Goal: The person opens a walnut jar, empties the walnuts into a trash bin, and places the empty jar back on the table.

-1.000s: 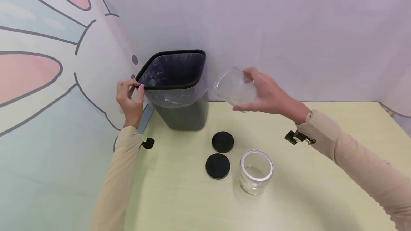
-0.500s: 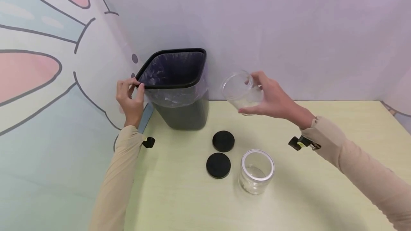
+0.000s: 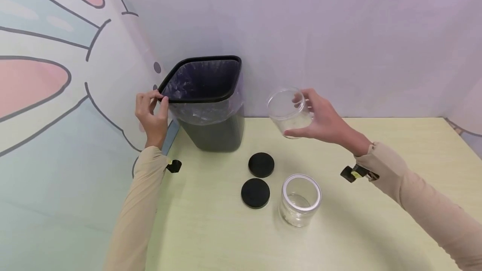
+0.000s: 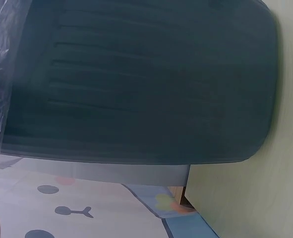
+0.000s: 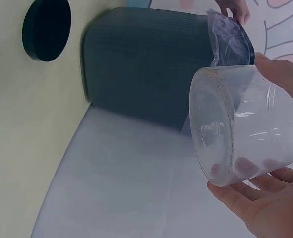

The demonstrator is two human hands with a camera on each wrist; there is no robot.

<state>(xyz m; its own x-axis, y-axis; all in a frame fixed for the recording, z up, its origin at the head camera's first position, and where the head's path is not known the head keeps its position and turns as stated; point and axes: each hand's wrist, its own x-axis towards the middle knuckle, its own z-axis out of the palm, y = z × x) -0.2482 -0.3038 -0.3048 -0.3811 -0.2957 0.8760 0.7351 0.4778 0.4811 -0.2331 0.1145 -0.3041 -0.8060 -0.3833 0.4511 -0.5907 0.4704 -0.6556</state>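
Observation:
A dark bin [image 3: 212, 112] lined with a clear bag stands at the table's back left corner. My left hand [image 3: 152, 112] pinches its black rim at the near left corner. In the left wrist view the bin's wall [image 4: 146, 84] fills the frame and the hand is almost hidden. My right hand [image 3: 324, 120] holds a clear empty jar [image 3: 289, 111] in the air to the right of the bin, tilted with its mouth up and to the left. The right wrist view shows the jar [image 5: 240, 124] gripped by fingers and thumb, with the bin [image 5: 146, 64] behind it.
A second open clear jar [image 3: 300, 200] stands upright on the pale green table [image 3: 376, 221]. Two black round lids [image 3: 261, 164] [image 3: 255, 193] lie flat beside it, in front of the bin. Walls close the back and left sides.
My right hand has drawn the jar to the right and slightly down, away from the bin, turning its mouth more upright. The left hand has stayed on the rim.

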